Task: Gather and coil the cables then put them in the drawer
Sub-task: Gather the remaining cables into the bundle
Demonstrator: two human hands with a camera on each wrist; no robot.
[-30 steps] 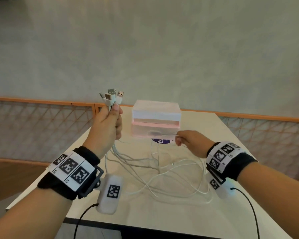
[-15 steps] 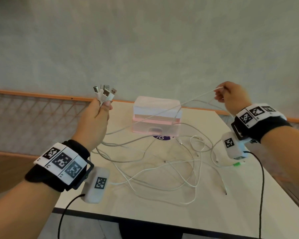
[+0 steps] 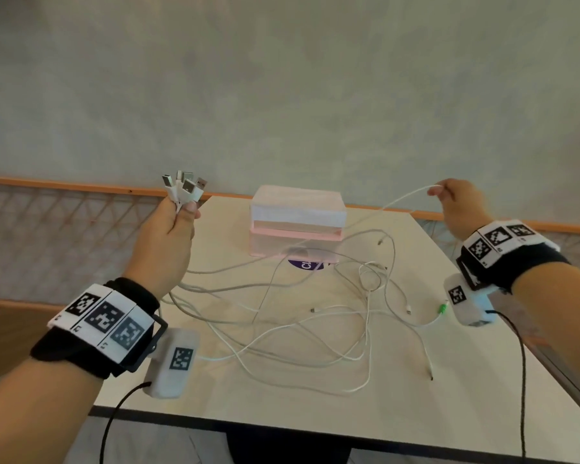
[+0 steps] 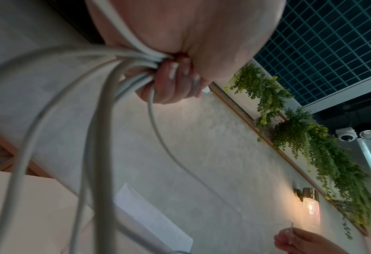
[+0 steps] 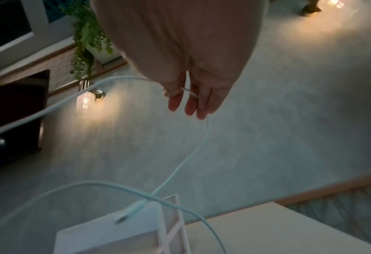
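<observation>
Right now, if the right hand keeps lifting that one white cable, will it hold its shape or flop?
Probably flop: the cable sags in a curve between the right hand and the left hand. It looks thin and light, so the pinch should carry it. Its slack may snag, since it crosses the other cables on the table.

One head view from above, two wrist views from close below the hands.
The table [image 3: 449,413] is seen forward and down from the head. Each wrist view is aimed upward along its palm toward the wall; the drawer box [image 3: 297,226] is shared by all three, and the right hand [image 4: 306,242] is caught in the left wrist view.
</observation>
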